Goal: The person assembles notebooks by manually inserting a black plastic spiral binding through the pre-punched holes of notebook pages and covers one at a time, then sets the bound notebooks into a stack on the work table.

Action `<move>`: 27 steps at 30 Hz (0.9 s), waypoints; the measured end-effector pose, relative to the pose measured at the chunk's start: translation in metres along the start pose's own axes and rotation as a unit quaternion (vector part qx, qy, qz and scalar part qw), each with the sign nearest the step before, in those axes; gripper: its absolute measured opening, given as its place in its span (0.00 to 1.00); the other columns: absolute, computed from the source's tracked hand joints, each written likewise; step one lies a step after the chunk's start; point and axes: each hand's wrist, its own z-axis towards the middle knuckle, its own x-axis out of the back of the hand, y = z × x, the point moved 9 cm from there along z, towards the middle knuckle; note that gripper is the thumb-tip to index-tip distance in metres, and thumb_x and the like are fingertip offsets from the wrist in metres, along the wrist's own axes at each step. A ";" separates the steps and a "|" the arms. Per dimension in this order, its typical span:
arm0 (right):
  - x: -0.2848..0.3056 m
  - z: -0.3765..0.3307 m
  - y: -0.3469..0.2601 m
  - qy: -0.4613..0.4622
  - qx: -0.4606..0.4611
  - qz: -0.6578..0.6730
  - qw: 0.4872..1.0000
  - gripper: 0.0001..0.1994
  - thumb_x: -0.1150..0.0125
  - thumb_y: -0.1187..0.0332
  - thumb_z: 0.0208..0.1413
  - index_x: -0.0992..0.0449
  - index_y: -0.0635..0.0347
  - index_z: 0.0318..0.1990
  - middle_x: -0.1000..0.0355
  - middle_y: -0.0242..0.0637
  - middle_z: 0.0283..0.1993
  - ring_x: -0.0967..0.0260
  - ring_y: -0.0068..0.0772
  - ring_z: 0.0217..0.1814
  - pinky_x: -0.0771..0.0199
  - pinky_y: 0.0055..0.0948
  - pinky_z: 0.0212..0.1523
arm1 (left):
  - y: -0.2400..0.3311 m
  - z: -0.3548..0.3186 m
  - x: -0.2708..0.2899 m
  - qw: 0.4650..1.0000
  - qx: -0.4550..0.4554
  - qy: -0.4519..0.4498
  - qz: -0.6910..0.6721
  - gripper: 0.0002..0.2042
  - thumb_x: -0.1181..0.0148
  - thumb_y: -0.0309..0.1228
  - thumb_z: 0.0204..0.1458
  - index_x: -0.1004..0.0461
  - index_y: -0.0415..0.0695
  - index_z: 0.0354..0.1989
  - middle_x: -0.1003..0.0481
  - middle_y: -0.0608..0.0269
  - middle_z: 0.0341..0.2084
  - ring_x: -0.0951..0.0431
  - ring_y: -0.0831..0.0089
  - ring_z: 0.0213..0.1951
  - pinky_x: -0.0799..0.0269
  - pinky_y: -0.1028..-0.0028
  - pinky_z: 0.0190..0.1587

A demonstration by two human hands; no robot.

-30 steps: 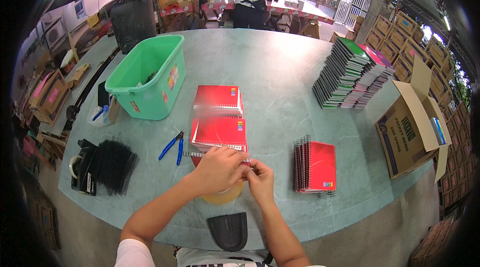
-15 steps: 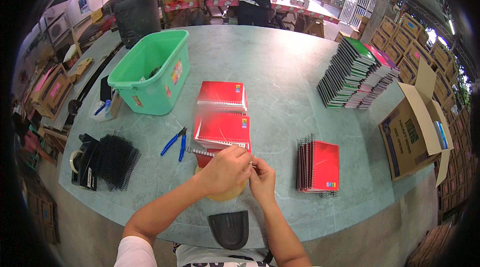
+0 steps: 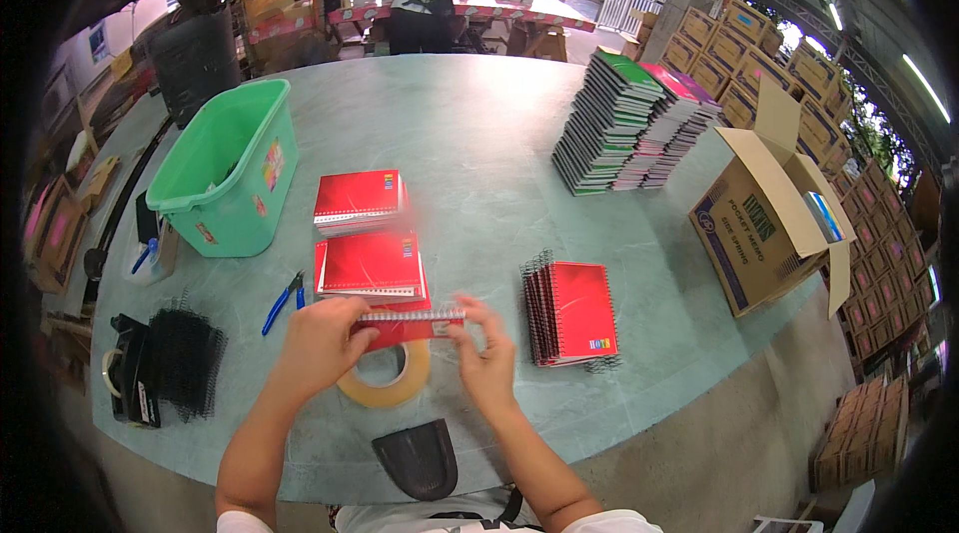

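2 hands, left (image 3: 322, 345) and right (image 3: 486, 358), clamp a red spiral notebook (image 3: 408, 325) above a tape roll (image 3: 388, 375).

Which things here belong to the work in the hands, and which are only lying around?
In use:
left hand and right hand, both gripping the red notebook
red notebook piles
standing red notebooks

Lying about:
tape roll
blue pliers
green bin
black coils
cardboard box
tall notebook stacks
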 end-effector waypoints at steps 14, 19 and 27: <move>0.154 0.021 -0.066 0.083 -0.024 0.017 0.996 0.22 0.51 0.80 0.55 0.38 0.70 0.59 0.34 0.45 0.57 0.37 0.32 0.59 0.42 0.29 0.61 | 0.041 -0.040 0.008 0.985 -0.056 0.085 -0.140 0.15 0.34 0.29 0.43 0.26 0.40 0.40 0.29 0.54 0.38 0.27 0.58 0.39 0.30 0.66 0.41; 0.202 0.008 0.013 0.080 -0.149 -0.114 0.979 0.21 0.56 0.81 0.55 0.36 0.68 0.59 0.36 0.44 0.60 0.39 0.33 0.61 0.44 0.28 0.62 | -0.007 -0.062 -0.004 0.993 0.010 0.043 -0.107 0.13 0.34 0.25 0.42 0.25 0.39 0.38 0.28 0.52 0.37 0.27 0.58 0.41 0.31 0.66 0.44; 0.187 -0.004 -0.009 0.069 -0.059 -0.256 0.963 0.22 0.57 0.82 0.54 0.34 0.65 0.58 0.42 0.51 0.64 0.43 0.43 0.66 0.48 0.32 0.65 | -0.011 -0.054 -0.011 0.993 -0.001 0.049 -0.104 0.11 0.37 0.23 0.44 0.25 0.39 0.38 0.27 0.53 0.37 0.27 0.57 0.41 0.31 0.66 0.43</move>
